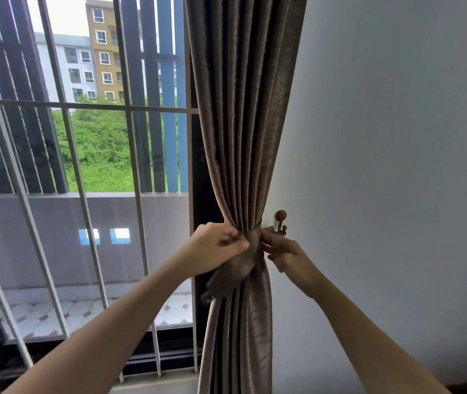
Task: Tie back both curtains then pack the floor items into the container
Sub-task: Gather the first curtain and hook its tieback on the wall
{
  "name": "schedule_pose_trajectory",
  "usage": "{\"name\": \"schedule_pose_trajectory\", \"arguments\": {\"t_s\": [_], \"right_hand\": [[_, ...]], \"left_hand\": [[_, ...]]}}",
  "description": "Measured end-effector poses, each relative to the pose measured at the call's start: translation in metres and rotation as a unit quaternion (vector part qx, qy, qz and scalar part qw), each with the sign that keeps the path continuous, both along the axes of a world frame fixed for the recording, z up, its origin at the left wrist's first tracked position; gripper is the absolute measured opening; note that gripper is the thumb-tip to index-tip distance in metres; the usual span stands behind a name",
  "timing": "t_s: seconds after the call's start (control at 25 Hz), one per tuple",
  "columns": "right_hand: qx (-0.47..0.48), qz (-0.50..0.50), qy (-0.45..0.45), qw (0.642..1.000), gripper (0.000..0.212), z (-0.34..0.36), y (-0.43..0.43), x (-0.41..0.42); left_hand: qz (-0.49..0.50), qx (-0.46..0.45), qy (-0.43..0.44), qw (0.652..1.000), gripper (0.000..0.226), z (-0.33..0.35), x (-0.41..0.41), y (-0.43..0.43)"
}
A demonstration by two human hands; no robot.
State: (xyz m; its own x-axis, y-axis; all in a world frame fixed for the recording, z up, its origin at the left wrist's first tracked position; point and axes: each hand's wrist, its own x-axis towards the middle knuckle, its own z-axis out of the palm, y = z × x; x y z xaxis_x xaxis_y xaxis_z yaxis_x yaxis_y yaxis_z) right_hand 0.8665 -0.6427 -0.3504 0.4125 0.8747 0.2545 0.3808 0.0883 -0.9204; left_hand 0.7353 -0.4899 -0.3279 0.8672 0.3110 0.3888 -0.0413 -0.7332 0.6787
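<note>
A brown curtain [240,115] hangs gathered at the right edge of the window, pinched in at waist height by a matching fabric tie-back [250,243]. My left hand [215,248] grips the tie-back's left side, and a loose end of the band droops below it. My right hand [283,253] pinches the tie-back's right end just under the brown wall hook [280,220]. Whether the end is looped on the hook I cannot tell. No floor items or container are in view.
A white wall [397,166] fills the right half. To the left is a glass window with white metal bars [84,194], a balcony and buildings beyond. The dark window sill [152,362] runs along the bottom.
</note>
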Motion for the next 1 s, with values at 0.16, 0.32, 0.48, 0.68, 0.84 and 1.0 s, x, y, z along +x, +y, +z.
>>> {"name": "schedule_pose_trajectory", "arguments": {"t_s": [0.16, 0.32, 0.48, 0.68, 0.84, 1.0], "right_hand": [[0.013, 0.006, 0.001, 1.0, 0.056, -0.003, 0.001, 0.009], [-0.015, -0.006, -0.045, 0.999, 0.067, -0.006, 0.003, 0.004], [-0.091, -0.128, -0.222, 0.962, 0.092, 0.001, 0.015, -0.018], [-0.093, -0.158, -0.239, 0.954, 0.059, 0.007, 0.026, -0.017], [-0.054, -0.092, -0.06, 0.992, 0.021, 0.009, 0.02, 0.01], [-0.042, -0.085, -0.04, 0.995, 0.012, 0.007, 0.022, 0.027]], "left_hand": [[0.017, -0.026, 0.018, 0.999, 0.026, 0.003, 0.011, 0.001], [0.066, 0.07, -0.017, 0.995, 0.021, 0.01, 0.011, -0.005], [0.177, 0.192, -0.049, 0.964, 0.023, 0.011, 0.016, -0.006], [0.22, 0.274, -0.079, 0.933, 0.019, 0.015, 0.017, -0.007], [0.21, 0.276, -0.043, 0.937, 0.024, 0.012, 0.016, 0.001], [0.21, 0.265, 0.039, 0.94, 0.03, 0.021, 0.021, 0.001]]}}
